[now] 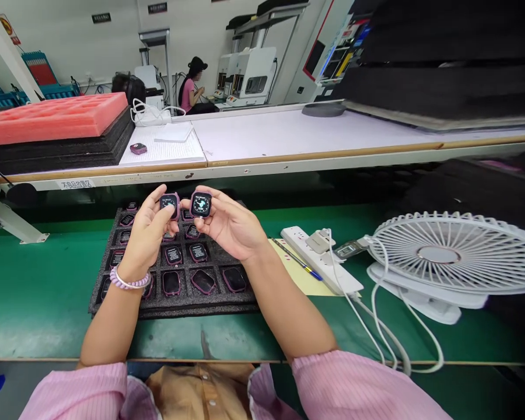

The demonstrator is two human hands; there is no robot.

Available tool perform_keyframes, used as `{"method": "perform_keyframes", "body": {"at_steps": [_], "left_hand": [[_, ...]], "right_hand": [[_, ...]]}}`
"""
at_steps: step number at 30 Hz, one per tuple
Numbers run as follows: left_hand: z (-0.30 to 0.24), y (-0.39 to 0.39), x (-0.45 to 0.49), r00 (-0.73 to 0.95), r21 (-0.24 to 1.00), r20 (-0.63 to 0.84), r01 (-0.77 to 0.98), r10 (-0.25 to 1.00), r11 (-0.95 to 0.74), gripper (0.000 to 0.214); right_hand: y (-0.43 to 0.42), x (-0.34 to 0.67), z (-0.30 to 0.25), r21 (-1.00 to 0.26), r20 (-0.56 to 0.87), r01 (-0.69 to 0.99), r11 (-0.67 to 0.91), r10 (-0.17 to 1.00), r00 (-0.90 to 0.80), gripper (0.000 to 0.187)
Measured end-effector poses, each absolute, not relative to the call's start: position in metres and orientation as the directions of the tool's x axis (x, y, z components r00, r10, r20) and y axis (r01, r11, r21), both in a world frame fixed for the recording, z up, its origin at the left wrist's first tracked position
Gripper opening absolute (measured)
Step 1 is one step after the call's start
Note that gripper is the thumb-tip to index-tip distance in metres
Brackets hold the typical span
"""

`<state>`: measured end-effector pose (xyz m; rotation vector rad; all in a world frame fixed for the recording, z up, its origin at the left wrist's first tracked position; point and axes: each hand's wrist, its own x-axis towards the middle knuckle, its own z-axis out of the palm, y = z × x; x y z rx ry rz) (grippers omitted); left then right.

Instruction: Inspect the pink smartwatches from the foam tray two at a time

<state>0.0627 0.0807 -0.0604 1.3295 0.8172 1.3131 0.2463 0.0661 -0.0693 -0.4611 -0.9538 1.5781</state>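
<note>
My left hand (151,230) is closed around a smartwatch case (170,201) with a purple frame and a lit screen; the thumb lies across its glass. A second smartwatch (200,204), also purple with a lit dial, is gripped at its edges by my right hand (231,224). The two watches are side by side, a small gap between them. Beneath them lies a black foam tray (157,306) with several purple-framed watches in its compartments. Some of those, such as one watch (173,255), show lit text; the front row has dark screens. My hands hide part of the tray.
Right of the tray, a pen (297,259) rests on yellow paper (308,286) beside a white power strip (328,268) with cables. A white fan (440,254) stands farther right. Above the bench, a shelf (254,137) holds foam trays (48,125). A person (192,87) sits in the background.
</note>
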Motion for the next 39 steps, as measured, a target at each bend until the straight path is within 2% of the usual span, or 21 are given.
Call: {"method": "perform_keyframes", "body": {"at_steps": [4,8,12,17,25,39], "left_hand": [[-0.055,0.075,0.063,0.199,0.953,0.221,-0.252,0.955,-0.167,0.060],[-0.051,0.073,0.064,0.205,0.957,0.165,-0.269,0.965,-0.106,0.066],[-0.052,0.072,0.065,0.188,0.955,0.187,-0.264,0.964,-0.134,0.066],[-0.053,0.072,0.067,0.205,0.947,0.237,-0.267,0.950,-0.178,0.065],[-0.052,0.070,0.068,0.218,0.940,0.274,-0.268,0.937,-0.213,0.047],[-0.049,0.069,0.070,0.224,0.939,0.286,-0.260,0.932,-0.225,0.044]], "right_hand": [[0.067,0.248,-0.070,-0.796,0.209,-0.605,0.020,0.947,-0.243,0.033],[0.065,0.246,-0.070,-0.824,0.203,-0.566,0.031,0.949,-0.243,0.047],[0.064,0.245,-0.070,-0.846,0.226,-0.525,0.087,0.952,-0.206,0.057],[0.063,0.243,-0.069,-0.863,0.264,-0.481,0.153,0.949,-0.171,0.053],[0.062,0.243,-0.069,-0.860,0.297,-0.473,0.193,0.942,-0.156,0.048],[0.060,0.243,-0.071,-0.871,0.349,-0.415,0.263,0.926,-0.146,0.047]]}}
